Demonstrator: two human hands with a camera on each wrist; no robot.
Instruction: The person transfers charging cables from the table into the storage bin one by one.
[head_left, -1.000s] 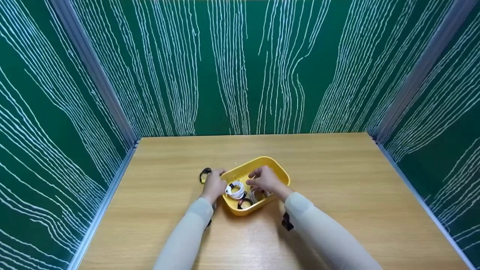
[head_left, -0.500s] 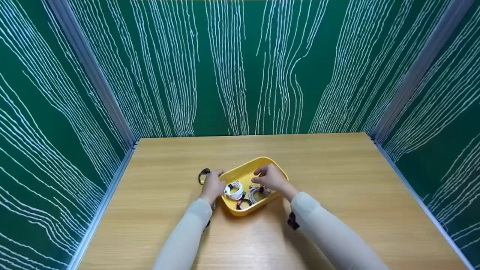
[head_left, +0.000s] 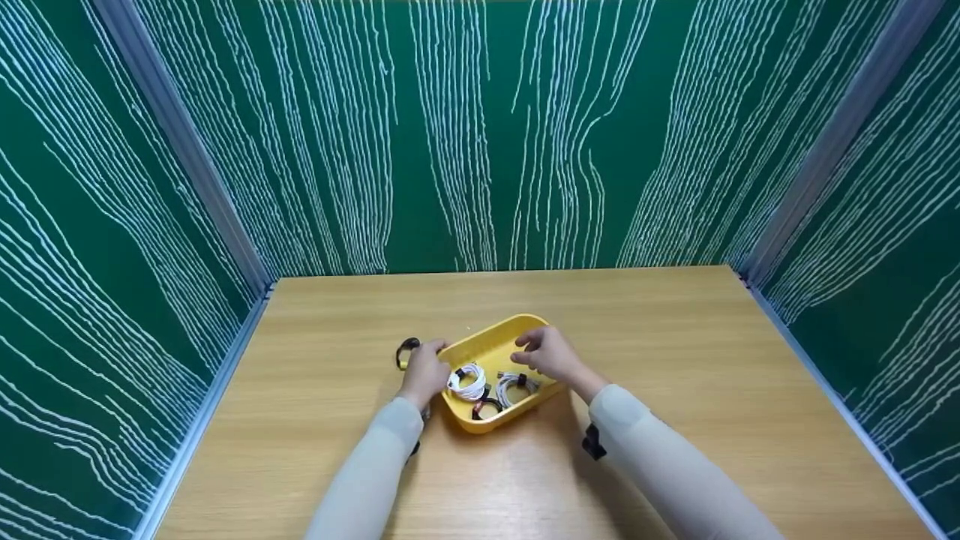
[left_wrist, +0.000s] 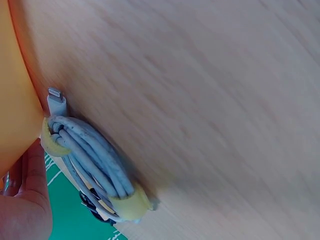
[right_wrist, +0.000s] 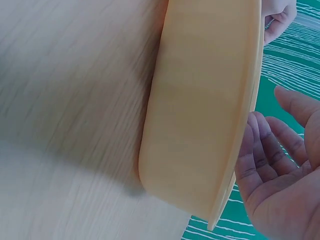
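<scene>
On the wooden table (head_left: 660, 420), a yellow bin (right_wrist: 200, 110) holds coiled cables (head_left: 478, 384). The left hand (head_left: 426, 373) seems to pinch its left rim, the grip partly hidden; the right hand (head_left: 547, 354) hovers over the right end, loosely parted.

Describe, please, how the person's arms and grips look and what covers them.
The left sleeve and the right sleeve are plain pale grey and reach the wrists. No glove covers the left grip or the right grip. A black device, probably a wrist camera, shows beside the right sleeve.
</scene>
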